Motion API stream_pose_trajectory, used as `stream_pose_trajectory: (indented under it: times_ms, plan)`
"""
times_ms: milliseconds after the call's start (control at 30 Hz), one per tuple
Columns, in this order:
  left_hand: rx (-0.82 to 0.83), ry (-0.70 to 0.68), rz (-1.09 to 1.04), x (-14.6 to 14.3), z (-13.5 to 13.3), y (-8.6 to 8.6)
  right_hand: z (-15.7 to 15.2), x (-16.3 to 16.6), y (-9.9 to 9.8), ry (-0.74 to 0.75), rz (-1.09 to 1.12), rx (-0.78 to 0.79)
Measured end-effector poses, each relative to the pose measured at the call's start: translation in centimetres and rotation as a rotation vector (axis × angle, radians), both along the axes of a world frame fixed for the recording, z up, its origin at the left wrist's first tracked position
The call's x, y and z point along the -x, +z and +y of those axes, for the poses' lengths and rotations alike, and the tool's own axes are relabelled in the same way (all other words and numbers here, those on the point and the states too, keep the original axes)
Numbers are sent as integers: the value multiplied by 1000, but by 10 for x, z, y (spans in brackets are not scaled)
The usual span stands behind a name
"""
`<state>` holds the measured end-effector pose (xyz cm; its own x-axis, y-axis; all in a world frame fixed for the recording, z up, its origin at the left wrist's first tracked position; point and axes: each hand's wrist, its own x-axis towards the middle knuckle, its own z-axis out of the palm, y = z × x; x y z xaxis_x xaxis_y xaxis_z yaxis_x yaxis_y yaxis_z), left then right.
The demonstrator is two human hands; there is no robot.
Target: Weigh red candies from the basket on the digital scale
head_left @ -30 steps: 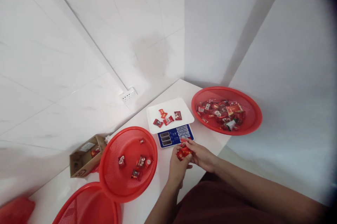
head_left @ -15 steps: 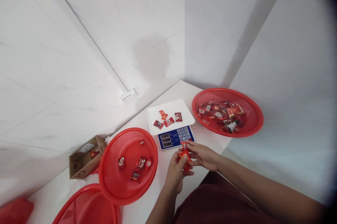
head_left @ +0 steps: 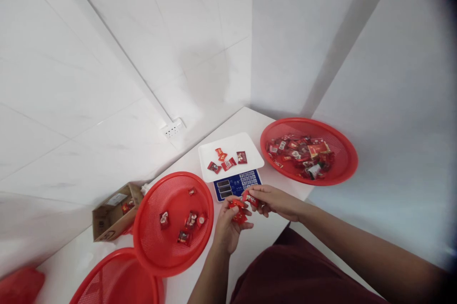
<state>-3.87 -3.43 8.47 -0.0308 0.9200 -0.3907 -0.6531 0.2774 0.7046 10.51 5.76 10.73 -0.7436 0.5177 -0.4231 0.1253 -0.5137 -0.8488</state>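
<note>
My left hand (head_left: 227, 230) cupped red packets (head_left: 239, 217) half-closed, my right hand (head_left: 276, 200) pinched a wrapped piece (head_left: 250, 197) near the scale (head_left: 233, 182), so a loose cradle and light fingertip pinch best suited avoiding spills.

Can read 7, 8, 9, then 4, 5, 6, then 1, 2, 3 on the keypad (head_left: 247, 180) of the blue-fronted scale (head_left: 236, 188). Can't make out the small print on the red wrappers (head_left: 228, 164), the carton (head_left: 122, 225) or its pale label (head_left: 117, 199)

Left hand (head_left: 228, 228) farther from right hand (head_left: 274, 201)
</note>
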Motion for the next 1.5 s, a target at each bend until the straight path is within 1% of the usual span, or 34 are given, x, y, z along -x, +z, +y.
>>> stream_pose_trajectory:
  times_ms: [67,133,233,367,467,567,700,867,1033,1267,1500]
  plan:
    - [21,6,18,-4,3,0,-1,3,1,30,-22,-96]
    - [45,11,40,-7,5,0,-1,5,0,25,-60,-165]
    - [86,11,72,-10,6,0,-1,7,-5,-5,-110,-208]
    - [93,36,124,-10,6,0,-1,7,-9,-62,-74,-220]
    - [82,88,159,-9,7,0,-2,5,-7,-94,-19,-219]
    - [94,123,187,-8,9,0,-3,2,-4,-118,11,-182]
    - [92,123,219,-7,10,0,-2,-1,-5,-132,-6,-146]
    - [82,131,226,-9,11,1,-1,-4,-9,-182,-33,-162]
    - [85,142,213,-11,11,4,-1,-5,-11,-195,-15,-157]
    - [103,178,135,-13,16,10,2,-2,3,-266,-16,-189]
    - [64,180,121,-16,30,22,9,-6,16,-316,0,-183]
